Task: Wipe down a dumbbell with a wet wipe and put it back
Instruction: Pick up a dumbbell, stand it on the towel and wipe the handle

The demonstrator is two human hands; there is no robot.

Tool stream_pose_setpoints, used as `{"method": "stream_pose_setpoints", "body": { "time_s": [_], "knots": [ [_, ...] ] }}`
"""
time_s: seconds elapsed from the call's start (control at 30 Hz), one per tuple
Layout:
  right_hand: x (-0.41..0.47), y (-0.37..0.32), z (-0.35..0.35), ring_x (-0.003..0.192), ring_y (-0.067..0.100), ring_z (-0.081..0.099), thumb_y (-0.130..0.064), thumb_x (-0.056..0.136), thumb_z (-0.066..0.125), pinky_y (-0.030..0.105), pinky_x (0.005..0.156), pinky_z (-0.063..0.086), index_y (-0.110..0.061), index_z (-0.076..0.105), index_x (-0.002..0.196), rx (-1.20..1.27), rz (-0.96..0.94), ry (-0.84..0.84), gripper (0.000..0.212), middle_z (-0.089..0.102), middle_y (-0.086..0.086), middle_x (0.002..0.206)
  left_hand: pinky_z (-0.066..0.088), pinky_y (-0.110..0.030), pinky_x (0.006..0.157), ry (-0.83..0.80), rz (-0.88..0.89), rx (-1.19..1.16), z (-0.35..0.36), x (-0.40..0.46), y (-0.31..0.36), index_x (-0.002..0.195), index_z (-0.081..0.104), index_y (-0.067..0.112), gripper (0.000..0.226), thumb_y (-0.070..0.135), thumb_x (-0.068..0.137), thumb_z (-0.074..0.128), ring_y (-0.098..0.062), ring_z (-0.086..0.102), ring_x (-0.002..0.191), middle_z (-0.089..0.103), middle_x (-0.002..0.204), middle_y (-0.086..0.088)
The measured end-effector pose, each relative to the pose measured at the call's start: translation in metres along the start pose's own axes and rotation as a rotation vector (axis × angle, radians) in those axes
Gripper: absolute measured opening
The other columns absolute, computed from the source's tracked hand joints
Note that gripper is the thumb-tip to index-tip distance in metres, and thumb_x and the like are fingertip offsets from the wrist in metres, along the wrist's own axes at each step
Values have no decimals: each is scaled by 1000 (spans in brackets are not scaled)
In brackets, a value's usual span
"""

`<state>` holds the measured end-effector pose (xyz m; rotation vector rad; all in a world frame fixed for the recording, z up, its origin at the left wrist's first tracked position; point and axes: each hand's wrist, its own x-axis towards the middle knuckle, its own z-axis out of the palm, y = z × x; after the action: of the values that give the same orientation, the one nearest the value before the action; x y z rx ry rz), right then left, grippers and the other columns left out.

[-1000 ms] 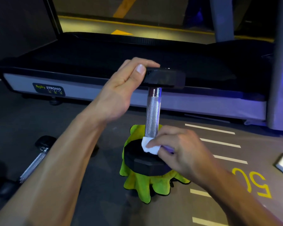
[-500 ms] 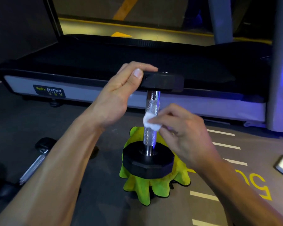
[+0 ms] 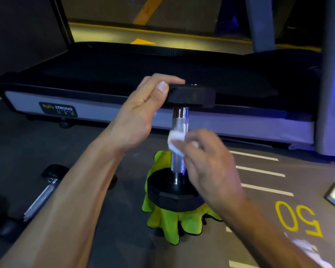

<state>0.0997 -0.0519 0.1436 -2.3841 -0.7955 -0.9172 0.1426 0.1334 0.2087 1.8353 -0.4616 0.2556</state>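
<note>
Now rubbing halfway up the dumbbell (image 3: 179, 144) handle, higher than before: right hand (image 3: 211, 167) pinches wet wipe (image 3: 175, 141), left hand (image 3: 141, 115) grips top; weight ends likely unwiped.

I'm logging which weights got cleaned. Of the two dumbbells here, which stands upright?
The dumbbell on the green cloth stands on end, held by both hands; the other dumbbell lies flat on the floor, left.

Two bare forearms, no sleeves, short unpainted nails.
</note>
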Motion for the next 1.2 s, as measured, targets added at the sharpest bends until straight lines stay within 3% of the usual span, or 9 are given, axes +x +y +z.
{"method": "stream_pose_setpoints", "body": {
  "time_s": [0.13, 0.2, 0.33, 0.43, 0.5, 0.67, 0.8, 0.97, 1.2],
  "knots": [
    [-27, 2, -4, 107, 24, 58, 5, 88, 67, 17, 88, 41, -8, 74, 121, -4, -26, -115, 36, 63, 7, 118, 38, -42, 119, -1, 8, 8, 0, -1, -2, 129, 65, 29, 36, 36, 109, 35, -24, 57, 128, 61, 131, -17],
    [-18, 4, -7, 106, 25, 60, 4, 88, 68, 22, 88, 45, -10, 73, 122, -41, -50, -142, 37, 64, 7, 116, 38, -33, 115, 8, 22, 7, 2, -1, 0, 128, 65, 28, 36, 35, 109, 36, -20, 57, 126, 60, 130, -15],
    [23, 12, -5, 101, 28, 58, -13, 107, 46, 27, 87, 45, -3, 73, 122, -19, -25, 38, 32, 66, 13, 113, 40, -19, 108, -4, 48, 25, 7, 3, 3, 125, 64, 31, 33, 33, 109, 36, -4, 57, 119, 59, 124, -3],
    [8, 8, 2, 110, 31, 57, 1, 97, 64, 28, 96, 44, 0, 69, 128, -58, 13, 42, 32, 63, 17, 121, 36, -10, 103, 9, 65, 37, 10, 5, 4, 125, 65, 29, 33, 32, 109, 36, 3, 54, 115, 57, 118, 4],
    [-9, 3, 2, 117, 29, 53, 12, 84, 70, 29, 101, 43, -1, 67, 132, -89, 9, -39, 49, 61, 15, 126, 36, -10, 103, 24, 64, 34, 13, 6, 4, 124, 66, 29, 33, 32, 109, 37, 1, 55, 116, 57, 119, 3],
    [22, 10, -2, 116, 30, 54, -3, 98, 54, 28, 105, 43, 1, 66, 126, -68, -12, 12, 31, 62, 12, 130, 40, -21, 109, 39, 43, 32, 19, 8, 5, 123, 66, 32, 33, 36, 107, 38, -12, 55, 124, 58, 122, -2],
    [-3, 5, -1, 133, 28, 51, 11, 86, 57, 33, 103, 51, -3, 60, 138, -48, 6, -100, 54, 57, 7, 143, 38, -22, 110, 49, 36, 52, 16, 7, 5, 127, 67, 30, 35, 36, 109, 37, -11, 55, 125, 59, 122, 4],
    [20, 12, -8, 118, 30, 58, -9, 106, 45, 32, 105, 47, -3, 65, 132, -76, -51, -2, 33, 63, 9, 132, 40, -18, 107, 27, 58, 39, 19, 3, 9, 125, 67, 29, 33, 34, 108, 40, -10, 56, 122, 57, 119, 4],
    [-10, 16, -9, 115, 21, 64, 9, 87, 66, 23, 99, 49, -9, 72, 127, 22, -10, -45, 43, 66, 6, 131, 36, -12, 96, 77, 80, 72, 17, 2, 4, 121, 65, 35, 23, 40, 103, 53, 5, 52, 104, 51, 102, 17]
  ]
}}
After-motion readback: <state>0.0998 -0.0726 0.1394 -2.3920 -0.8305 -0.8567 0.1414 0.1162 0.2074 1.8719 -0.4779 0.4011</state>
